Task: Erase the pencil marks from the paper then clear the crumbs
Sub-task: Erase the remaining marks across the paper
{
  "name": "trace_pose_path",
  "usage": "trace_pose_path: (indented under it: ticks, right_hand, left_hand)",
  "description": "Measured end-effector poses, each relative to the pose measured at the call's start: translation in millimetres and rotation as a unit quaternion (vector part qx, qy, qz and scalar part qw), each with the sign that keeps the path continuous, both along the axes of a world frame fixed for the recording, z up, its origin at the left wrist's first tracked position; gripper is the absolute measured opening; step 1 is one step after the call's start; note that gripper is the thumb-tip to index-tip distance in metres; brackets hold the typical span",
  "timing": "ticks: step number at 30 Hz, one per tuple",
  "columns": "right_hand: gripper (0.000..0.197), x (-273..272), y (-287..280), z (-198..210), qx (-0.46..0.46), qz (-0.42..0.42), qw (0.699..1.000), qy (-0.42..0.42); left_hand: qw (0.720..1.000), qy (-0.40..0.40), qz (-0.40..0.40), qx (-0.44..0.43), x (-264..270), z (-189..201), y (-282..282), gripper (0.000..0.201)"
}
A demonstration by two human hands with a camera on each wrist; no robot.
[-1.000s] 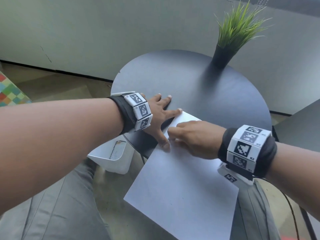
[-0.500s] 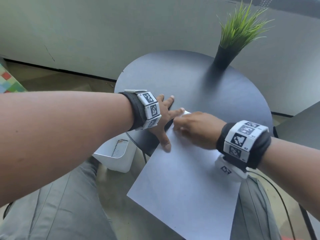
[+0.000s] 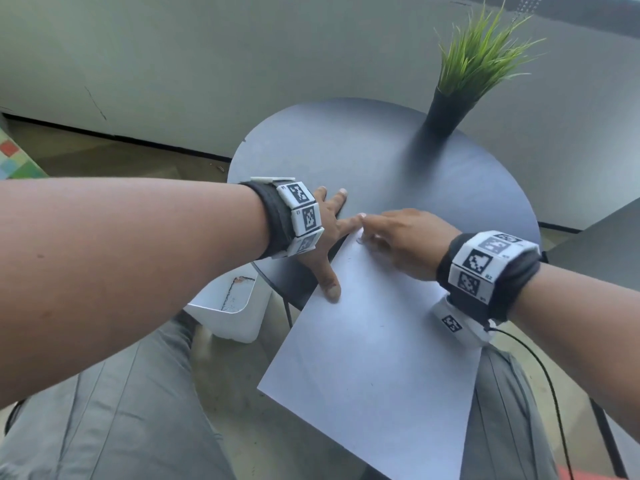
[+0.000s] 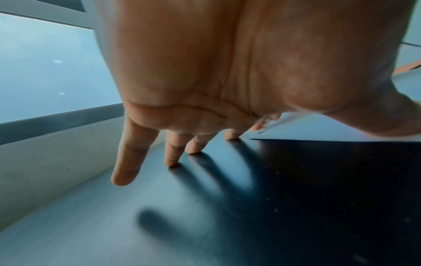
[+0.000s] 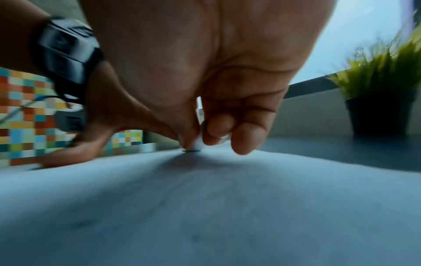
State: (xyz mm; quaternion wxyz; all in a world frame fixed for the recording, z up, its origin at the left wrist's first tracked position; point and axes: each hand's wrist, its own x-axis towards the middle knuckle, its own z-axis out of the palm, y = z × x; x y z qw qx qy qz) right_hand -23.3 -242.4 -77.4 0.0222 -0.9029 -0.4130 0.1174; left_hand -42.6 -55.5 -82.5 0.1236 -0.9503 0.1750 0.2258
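A white sheet of paper (image 3: pixel 374 348) lies half on the round dark table (image 3: pixel 381 161), its near part hanging over the edge. My left hand (image 3: pixel 325 237) lies spread flat, its thumb (image 3: pixel 329 285) pressing the paper's left edge and its fingers (image 4: pixel 173 153) straight on the table top. My right hand (image 3: pixel 398 237) is at the paper's far corner, pinching a small white eraser (image 5: pixel 197 144) between thumb and fingers, its tip down on the paper (image 5: pixel 205 198). Faint specks show on the paper's middle.
A grass plant in a black pot (image 3: pixel 446 112) stands at the table's far right. A white bin (image 3: pixel 228 306) sits on the floor under my left arm. My grey-trousered legs are below. A cable (image 3: pixel 554 393) hangs from my right wrist.
My right hand has slid with the eraser up the paper toward its far corner. The left hand has kept its place holding the paper down.
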Motion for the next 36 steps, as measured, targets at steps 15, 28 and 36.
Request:
trace_pose_path:
  ticks: [15,28,36]
  right_hand:
    - [0.014,-20,4,-1,-0.029,0.069,0.996,0.048]
    - [0.015,6,-5,-9,-0.028,-0.058,0.998,-0.005]
    - [0.017,-22,-1,-3,-0.050,0.067,0.996,0.017]
  left_hand:
    - [1.000,-0.002,0.000,0.020,-2,3,-5,0.149]
    - [1.000,0.003,0.020,-0.009,-5,11,-4,0.119]
    - [1.000,-0.005,0.014,0.011,-6,10,-10,0.136]
